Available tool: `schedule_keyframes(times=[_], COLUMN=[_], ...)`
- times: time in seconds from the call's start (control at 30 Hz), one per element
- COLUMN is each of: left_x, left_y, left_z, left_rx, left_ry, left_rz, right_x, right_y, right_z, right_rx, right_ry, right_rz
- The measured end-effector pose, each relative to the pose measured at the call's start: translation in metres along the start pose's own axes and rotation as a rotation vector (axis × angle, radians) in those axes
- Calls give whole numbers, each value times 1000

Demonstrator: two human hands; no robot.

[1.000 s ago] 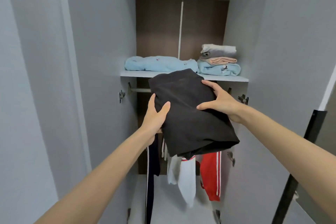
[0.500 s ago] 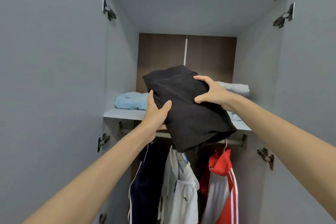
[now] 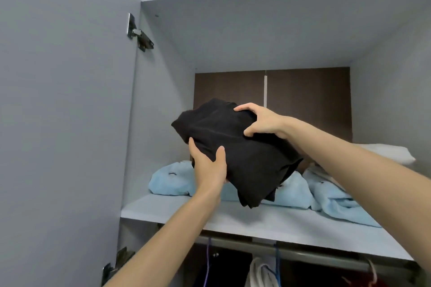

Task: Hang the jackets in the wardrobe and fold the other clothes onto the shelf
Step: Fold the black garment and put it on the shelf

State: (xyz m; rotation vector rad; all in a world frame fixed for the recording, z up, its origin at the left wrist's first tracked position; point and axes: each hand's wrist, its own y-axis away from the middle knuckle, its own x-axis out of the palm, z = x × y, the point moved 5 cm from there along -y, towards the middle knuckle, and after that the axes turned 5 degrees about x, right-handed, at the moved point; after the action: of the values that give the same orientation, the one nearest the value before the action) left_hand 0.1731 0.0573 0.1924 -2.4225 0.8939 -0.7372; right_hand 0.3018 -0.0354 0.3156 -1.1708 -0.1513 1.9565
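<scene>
At the far left stood the open grey wardrobe door (image 3: 58, 123), with an upper hinge (image 3: 138, 32) and a lower hinge (image 3: 116, 263) along its inner edge. Just past it, a folded light blue garment (image 3: 170, 179) lay at the left end of the pale shelf (image 3: 256, 219).

The left hand (image 3: 210, 165) reached up from below and grasped the lower left side of the folded black garment (image 3: 238, 151). Its thumb lay across the front of the cloth, and its other fingers were hidden behind the bundle.

The black garment was held tilted in the air over the shelf, in front of the light blue garment, with its upper end toward the brown back panel (image 3: 303, 100). Its lowest corner hung close to the shelf board; whether it touched could not be told.

The right hand (image 3: 263, 121) gripped the upper right edge of the bundle, fingers curled over the top fold and thumb pressed into the cloth below.

Under the shelf ran a metal hanging rail (image 3: 303, 255). A purple hanger hook (image 3: 207, 256) and a blue hanger hook (image 3: 277, 261) hung from it, with a white jacket (image 3: 261, 272) at the blue one.

Farther right on the shelf lay a second light blue garment (image 3: 338, 202), partly hidden by the right forearm. Above it, a white folded cloth (image 3: 384, 151) showed near the right wall. A patch of red clothing (image 3: 356, 282) showed at the bottom right edge.
</scene>
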Motion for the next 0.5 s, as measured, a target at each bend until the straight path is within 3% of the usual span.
schedule_keyframes(times=[0.37, 0.5], left_x=[-1, -3], left_y=[-126, -138], left_z=[56, 103], left_rx=[80, -151], left_ry=[70, 27], left_rz=[-47, 154], right_x=[67, 110], right_y=[-174, -202], right_z=[8, -23], right_rx=[-125, -117], right_ry=[158, 380], right_rz=[124, 199])
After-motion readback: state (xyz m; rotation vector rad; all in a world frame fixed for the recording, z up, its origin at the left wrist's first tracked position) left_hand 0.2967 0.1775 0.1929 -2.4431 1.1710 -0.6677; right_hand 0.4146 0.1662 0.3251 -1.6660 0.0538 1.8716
